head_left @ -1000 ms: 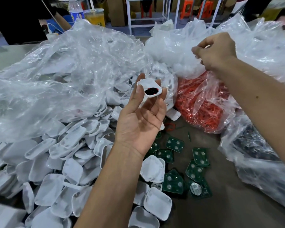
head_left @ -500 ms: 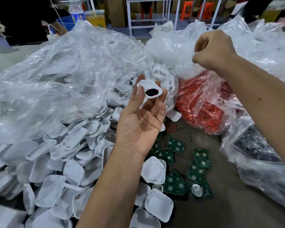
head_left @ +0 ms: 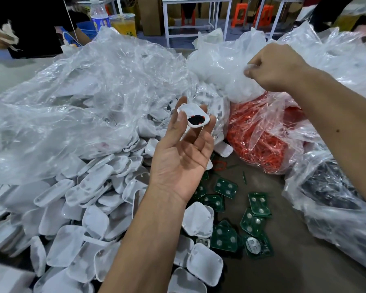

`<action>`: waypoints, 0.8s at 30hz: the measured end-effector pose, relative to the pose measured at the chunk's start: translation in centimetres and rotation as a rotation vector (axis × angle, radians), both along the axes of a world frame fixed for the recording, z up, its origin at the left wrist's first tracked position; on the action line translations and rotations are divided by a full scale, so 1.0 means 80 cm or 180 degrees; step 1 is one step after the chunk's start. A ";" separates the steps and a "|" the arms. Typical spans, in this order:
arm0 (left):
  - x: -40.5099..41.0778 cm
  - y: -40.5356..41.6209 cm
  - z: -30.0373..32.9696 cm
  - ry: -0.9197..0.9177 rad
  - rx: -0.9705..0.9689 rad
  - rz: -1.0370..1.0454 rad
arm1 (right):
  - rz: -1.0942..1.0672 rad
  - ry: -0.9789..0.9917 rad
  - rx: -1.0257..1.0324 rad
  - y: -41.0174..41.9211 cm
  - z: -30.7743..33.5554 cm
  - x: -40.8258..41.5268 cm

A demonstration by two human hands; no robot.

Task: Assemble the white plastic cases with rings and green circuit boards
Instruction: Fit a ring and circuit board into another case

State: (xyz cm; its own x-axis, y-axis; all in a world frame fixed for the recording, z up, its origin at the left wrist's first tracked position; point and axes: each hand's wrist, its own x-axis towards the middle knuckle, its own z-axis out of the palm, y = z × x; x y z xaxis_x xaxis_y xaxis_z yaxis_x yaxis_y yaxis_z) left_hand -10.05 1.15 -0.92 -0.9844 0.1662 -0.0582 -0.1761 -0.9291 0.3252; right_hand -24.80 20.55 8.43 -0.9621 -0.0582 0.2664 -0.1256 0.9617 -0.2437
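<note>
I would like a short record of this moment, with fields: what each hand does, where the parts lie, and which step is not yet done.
left hand: left hand, palm up, holds a white case at its fingertips; a dark part sits inside the case
right hand: right hand pinches the white plastic bag
rings: red rings in a clear bag, below the right hand
boards: green circuit boards lie loose on the table
cases: pile of white cases at left
not yet done: no green board in the held case

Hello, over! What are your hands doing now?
Left hand holds white case, black part inside. Right hand pinches white bag. Circuit boards loose on table.
</note>
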 end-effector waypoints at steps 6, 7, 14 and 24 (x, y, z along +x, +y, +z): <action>0.000 0.000 0.000 -0.0006 -0.0028 0.0023 | -0.0053 0.0240 -0.0191 -0.002 0.000 0.001; 0.000 0.000 0.000 -0.0016 -0.0017 0.0023 | -0.0009 0.0301 -0.0349 0.000 -0.001 0.001; 0.000 -0.001 -0.002 -0.0019 -0.0003 0.0034 | -0.0065 0.0281 -0.0350 0.000 -0.006 -0.003; -0.001 -0.001 -0.002 -0.0015 0.0027 0.0047 | -0.0769 0.0550 -0.1645 -0.002 -0.019 -0.008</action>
State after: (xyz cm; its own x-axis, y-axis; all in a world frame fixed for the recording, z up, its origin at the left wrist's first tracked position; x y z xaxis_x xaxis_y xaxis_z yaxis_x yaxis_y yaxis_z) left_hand -10.13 1.03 -1.10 -0.9865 0.1521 -0.0613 -0.1638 -0.9344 0.3163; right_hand -25.42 20.39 6.89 -0.8721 0.3360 0.3558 0.0025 0.7301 -0.6833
